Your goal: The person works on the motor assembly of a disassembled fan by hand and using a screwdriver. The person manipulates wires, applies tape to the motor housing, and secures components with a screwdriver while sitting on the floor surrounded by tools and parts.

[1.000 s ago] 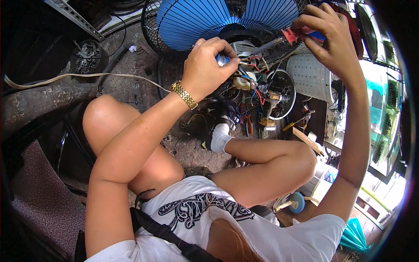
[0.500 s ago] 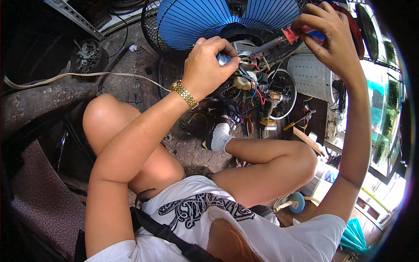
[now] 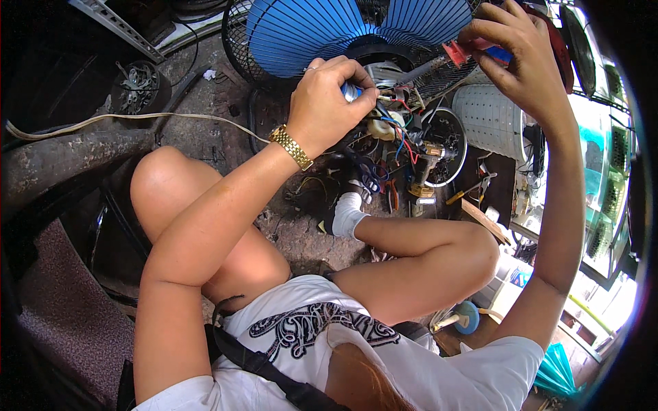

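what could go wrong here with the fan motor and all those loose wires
1. The left hand grips a part at the fan motor right beside bare coloured wires; a tug might pull one loose.
2. The right hand holds a red-handled tool aimed toward the motor; a slip could nick the wires or the blue fan blades.

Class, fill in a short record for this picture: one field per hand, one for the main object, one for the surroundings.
Left hand: closed on a small blue part at the fan motor
Right hand: grips a red-handled tool
Main object: blue fan blade, loose coloured wires below
Surroundings: dirty floor, pale cord
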